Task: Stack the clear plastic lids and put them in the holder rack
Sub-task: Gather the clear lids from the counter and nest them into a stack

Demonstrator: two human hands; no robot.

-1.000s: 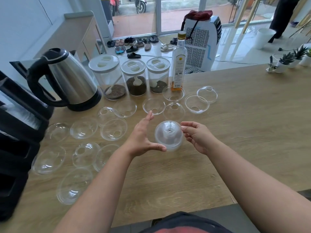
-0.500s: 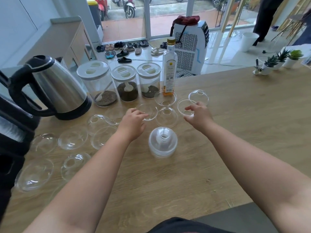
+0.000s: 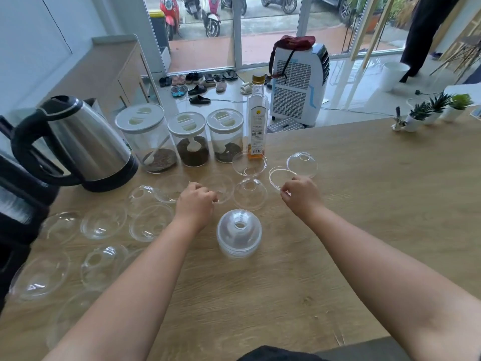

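Observation:
A stack of clear dome lids (image 3: 239,233) stands on the wooden table (image 3: 364,204) between my forearms, with neither hand on it. My left hand (image 3: 195,201) pinches the near rim of a clear lid (image 3: 220,187) behind the stack. At the right, my right hand (image 3: 302,194) pinches the near rim of another clear lid (image 3: 279,177). Several more loose lids lie scattered, among them a lid with its dome up (image 3: 250,194), one at the back (image 3: 249,164) and one at the far right (image 3: 302,164). The black holder rack (image 3: 15,204) is at the left edge, partly cut off.
A steel kettle (image 3: 86,144) stands at the back left. Three lidded jars (image 3: 192,139) and a bottle (image 3: 256,121) line the back edge. Small potted plants (image 3: 432,110) sit at the far right. More loose lids (image 3: 104,222) cover the table's left side.
Both hands let go of the lid stack, which now rests on the table. They reached forward, and each has closed on the rim of a loose lid.

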